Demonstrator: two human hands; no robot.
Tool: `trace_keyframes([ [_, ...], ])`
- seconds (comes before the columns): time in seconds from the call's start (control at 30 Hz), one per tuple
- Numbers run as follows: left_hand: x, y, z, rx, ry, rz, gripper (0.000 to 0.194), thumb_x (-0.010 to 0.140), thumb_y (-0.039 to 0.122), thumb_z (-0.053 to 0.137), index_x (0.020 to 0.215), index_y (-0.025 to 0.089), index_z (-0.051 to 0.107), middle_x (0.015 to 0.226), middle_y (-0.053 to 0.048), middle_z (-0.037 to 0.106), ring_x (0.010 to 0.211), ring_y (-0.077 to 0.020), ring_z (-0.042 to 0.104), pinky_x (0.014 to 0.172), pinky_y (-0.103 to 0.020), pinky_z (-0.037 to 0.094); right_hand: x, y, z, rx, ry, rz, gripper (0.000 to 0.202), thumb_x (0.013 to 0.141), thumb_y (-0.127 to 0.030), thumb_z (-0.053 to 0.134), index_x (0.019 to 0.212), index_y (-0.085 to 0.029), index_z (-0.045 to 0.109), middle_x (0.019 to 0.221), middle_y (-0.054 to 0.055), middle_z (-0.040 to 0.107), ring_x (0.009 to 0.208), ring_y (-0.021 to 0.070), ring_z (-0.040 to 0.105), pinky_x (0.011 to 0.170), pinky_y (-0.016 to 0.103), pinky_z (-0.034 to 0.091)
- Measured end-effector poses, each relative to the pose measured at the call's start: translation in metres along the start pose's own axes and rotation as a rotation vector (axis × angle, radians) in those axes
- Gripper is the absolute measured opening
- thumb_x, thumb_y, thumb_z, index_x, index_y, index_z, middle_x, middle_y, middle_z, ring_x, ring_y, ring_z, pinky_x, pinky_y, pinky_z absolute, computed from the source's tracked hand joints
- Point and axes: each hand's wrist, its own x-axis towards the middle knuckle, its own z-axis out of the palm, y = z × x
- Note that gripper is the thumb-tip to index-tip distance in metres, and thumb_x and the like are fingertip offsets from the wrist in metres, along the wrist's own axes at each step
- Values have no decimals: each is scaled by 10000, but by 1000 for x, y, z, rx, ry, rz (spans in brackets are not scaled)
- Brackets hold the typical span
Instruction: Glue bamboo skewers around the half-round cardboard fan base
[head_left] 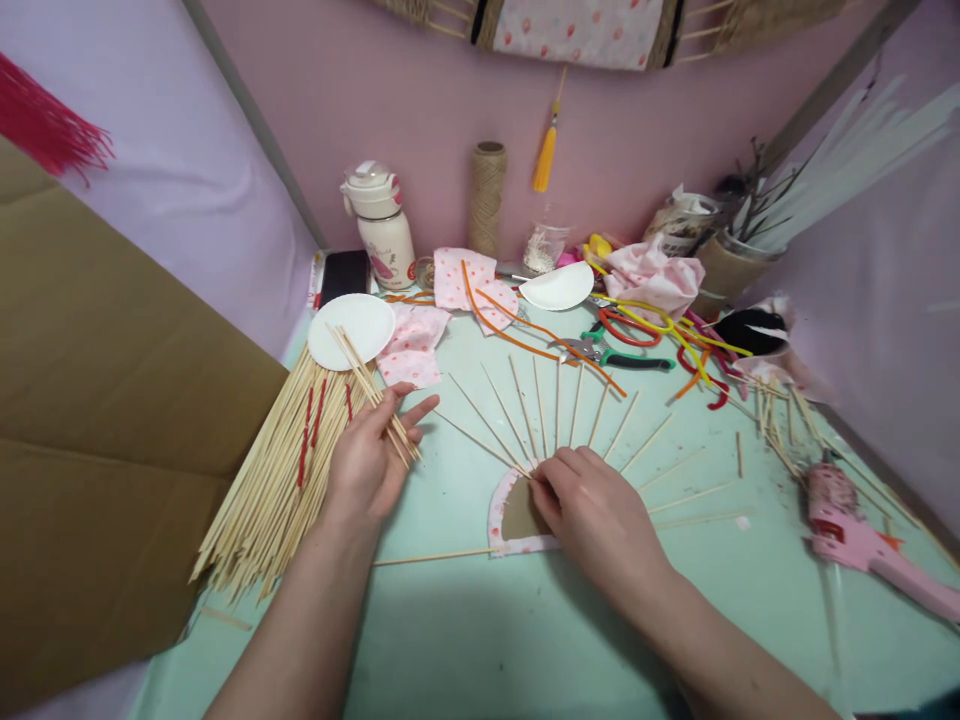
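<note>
Several thin wooden sticks (363, 376) lie in my left hand (375, 445), held under the thumb with the other fingers partly spread. My right hand (592, 500) is closed at the curved edge of a half-round brown cardboard piece (521, 512) with a pink patterned rim, pinching the inner end of a stick (480, 440). More sticks (558, 400) fan outward from the curved rim. One stick (431, 557) points left from its lower left corner. The right hand hides part of the cardboard.
A big pile of sticks (262, 480) lies left, beside a white paper disc (322, 335) and large cardboard (112, 400). Green-handled pliers (637, 361), orange strips (487, 320) and a bottle (386, 240) are at the back. A pink glue gun (862, 545) lies right.
</note>
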Motion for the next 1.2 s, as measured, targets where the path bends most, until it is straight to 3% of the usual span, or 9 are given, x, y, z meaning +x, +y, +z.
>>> trace_keyframes([
  [0.83,-5,-9,3,46,-15,-37,134,929,143,539,868,112,653,1243,-121,627,867,-191,734,443,-143,416,4,-7,2,122,0,0,229,969,-158,520,787,-168,658,788,63,639,786,207,559,701,329,427],
  [1.2,-7,-8,6,50,6,-46,200,954,131,499,844,101,663,1244,-117,631,849,-190,742,419,-134,413,4,-11,9,106,22,39,195,904,-103,583,728,-165,640,747,41,629,756,199,552,679,320,411],
])
